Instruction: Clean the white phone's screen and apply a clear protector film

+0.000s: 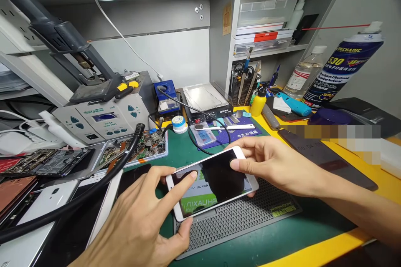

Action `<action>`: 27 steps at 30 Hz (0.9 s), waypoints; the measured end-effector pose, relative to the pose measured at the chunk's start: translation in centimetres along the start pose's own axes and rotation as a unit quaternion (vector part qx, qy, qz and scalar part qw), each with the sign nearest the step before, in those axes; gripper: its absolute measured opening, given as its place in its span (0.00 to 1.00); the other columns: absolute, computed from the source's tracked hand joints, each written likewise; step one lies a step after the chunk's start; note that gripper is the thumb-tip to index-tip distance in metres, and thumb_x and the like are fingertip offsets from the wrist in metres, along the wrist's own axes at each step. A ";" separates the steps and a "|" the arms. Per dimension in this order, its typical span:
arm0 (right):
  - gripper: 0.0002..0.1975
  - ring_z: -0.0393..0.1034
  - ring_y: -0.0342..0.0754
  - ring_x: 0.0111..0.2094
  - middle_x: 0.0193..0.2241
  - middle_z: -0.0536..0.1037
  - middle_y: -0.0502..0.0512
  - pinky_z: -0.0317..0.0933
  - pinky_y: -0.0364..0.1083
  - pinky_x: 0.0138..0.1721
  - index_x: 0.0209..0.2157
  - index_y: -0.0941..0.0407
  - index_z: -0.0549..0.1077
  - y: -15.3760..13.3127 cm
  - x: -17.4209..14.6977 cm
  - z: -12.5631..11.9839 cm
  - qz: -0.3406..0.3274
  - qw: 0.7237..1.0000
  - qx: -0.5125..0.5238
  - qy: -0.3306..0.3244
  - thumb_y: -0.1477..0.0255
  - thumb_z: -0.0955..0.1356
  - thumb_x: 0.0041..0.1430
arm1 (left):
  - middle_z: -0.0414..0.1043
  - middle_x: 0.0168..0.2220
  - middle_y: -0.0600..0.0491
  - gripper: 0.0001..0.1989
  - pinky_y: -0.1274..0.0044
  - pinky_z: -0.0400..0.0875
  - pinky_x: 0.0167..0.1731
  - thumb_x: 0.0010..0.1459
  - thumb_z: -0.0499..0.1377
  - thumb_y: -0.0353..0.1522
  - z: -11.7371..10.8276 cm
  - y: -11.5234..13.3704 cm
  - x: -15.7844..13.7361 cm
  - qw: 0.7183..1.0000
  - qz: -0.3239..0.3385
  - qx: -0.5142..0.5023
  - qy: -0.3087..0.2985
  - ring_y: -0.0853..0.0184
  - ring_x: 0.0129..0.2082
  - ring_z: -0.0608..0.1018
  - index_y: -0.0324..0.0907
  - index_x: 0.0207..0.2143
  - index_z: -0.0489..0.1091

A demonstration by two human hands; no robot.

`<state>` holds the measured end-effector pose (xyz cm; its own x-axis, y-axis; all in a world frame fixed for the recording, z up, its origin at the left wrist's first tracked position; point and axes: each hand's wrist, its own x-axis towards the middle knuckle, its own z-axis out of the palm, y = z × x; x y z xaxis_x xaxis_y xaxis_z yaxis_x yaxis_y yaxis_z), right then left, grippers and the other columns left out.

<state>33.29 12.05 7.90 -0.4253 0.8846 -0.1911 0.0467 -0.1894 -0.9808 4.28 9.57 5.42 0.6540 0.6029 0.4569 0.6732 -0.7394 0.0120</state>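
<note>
Looks like a handling step, left hand [140, 212] and right hand [277, 167] both gripping the white phone [213, 183], so any next move probably wants steadiness.

A smartphone [213, 183] with a white front border and rounded corners is held sideways, screen facing up toward the viewer, above the far left part of a gray perforated mat [228, 229]. It slants, its right end farther across the mat than its left. The screen is dark and glossy, mirroring bright white and green patches with lettering, some reversed, beside a large black shadowy shape. The left hand [140, 212] grips one end, the right hand [266, 164] the other, each thumb on the front.
</note>
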 end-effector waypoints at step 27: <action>0.16 0.70 0.42 0.23 0.27 0.73 0.46 0.75 0.43 0.22 0.37 0.57 0.74 0.6 0.5 -0.3 0.001 0.999 0.033 -0.007 0.66 0.80 0.53 | 0.67 0.50 0.43 0.33 0.67 0.80 0.38 0.57 0.60 0.31 0.1 0.1 -0.2 1.000 -0.019 -0.010 -0.007 0.58 0.43 0.78 0.44 0.65 0.63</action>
<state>33.38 12.47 7.25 -0.4384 0.8780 -0.1920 -0.0124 -0.2195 -0.9755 4.21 9.43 5.25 0.6328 0.6346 0.4436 0.6906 -0.7217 0.0473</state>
